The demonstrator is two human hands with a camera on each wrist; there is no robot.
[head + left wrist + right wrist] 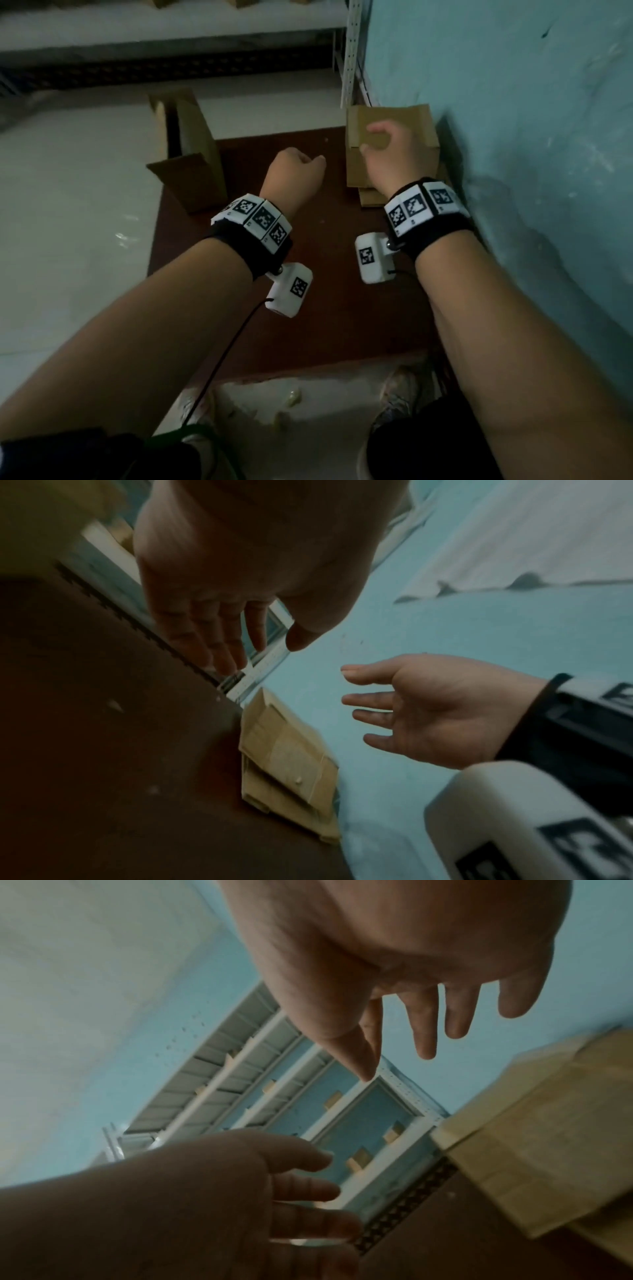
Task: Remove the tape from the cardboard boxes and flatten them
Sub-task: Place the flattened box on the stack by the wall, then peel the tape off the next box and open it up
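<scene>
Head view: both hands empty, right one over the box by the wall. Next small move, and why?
Probably lower the right hand onto the box by the wall and grip it. Both hands are open, fingers loose; the left hand hangs over the brown table. That box sits on flattened cardboard, seemingly unflattened.

Open box (186, 150) sits at the table's (322, 308) far left edge, flattened boxes (394, 126) stacked far right against the wall (531, 120), shelving (351, 51) behind.
</scene>
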